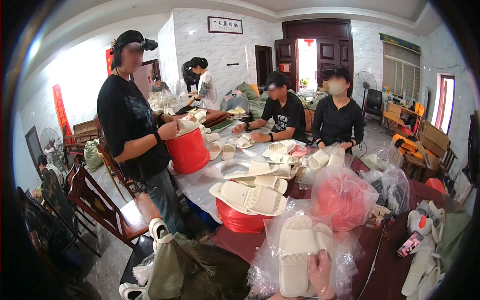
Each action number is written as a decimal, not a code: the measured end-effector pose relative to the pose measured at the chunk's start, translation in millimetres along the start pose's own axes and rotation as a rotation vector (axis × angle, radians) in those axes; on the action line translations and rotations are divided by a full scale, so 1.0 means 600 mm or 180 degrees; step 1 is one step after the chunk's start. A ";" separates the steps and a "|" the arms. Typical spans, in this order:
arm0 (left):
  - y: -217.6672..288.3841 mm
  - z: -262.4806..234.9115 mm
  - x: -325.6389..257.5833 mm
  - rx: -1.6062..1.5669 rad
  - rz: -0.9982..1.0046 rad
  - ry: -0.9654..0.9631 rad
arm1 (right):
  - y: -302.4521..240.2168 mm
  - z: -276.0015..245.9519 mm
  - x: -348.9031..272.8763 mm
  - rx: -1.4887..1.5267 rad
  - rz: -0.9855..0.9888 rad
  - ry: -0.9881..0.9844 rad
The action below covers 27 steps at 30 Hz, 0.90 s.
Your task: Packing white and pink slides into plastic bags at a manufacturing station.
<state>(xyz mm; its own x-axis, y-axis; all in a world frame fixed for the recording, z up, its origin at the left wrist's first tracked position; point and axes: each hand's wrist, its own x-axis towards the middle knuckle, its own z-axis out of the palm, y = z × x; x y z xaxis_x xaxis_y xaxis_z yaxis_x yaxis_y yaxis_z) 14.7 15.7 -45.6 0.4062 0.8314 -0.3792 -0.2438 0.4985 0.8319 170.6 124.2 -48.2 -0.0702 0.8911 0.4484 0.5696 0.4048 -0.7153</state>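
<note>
Nearest the camera, a pair of cream slippers (296, 250) stood close to upright at the near edge of the table (229, 245), with clear plastic bags (262, 265) crumpled around it. The right hand (321, 272) held the pair, its fingers bent against the right-hand slipper. The left hand (281, 297) was probably the sliver of skin at the lower rim; so little showed that I could not tell whether it gripped anything.

The table, the largest thing there, ran away from that near edge under maroon cloth and clear film. Past the pair, toward the right edge, sat a big red bundle (345, 197) in clear plastic. A smaller red roll (237, 216) stood toward the left edge, with stacked slippers (250, 197) overhanging it. Smallest was a phone (410, 243), resting tilted among loose slippers (419, 267) by the right edge.

The overhanging stack looked the likeliest to fall: a knock from an elbow could tip it. The thin plastic might also snag on a sole and split if pulled hard, and a tug at the loose slippers could send the phone sliding.
</note>
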 end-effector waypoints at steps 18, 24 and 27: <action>0.029 -0.035 0.001 -0.0194 0.0143 0.0953 | -0.096 -0.198 -0.103 0.0601 -0.0592 -0.2476; 0.034 -0.055 -0.053 -0.0489 0.0225 0.1176 | -0.083 -0.268 -0.077 0.2775 -0.0008 -0.2939; 0.042 -0.100 -0.104 -0.0287 0.0552 0.1155 | -0.054 -0.262 -0.099 0.3370 0.0549 -0.1518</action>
<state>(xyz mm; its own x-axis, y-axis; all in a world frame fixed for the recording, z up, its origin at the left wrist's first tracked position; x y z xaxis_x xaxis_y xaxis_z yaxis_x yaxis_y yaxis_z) -69.4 -9.2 -25.1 0.0193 0.9295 -0.3683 -0.3641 0.3496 0.8633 285.0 25.8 32.1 -0.4863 0.8466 0.2165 -0.3479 0.0397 -0.9367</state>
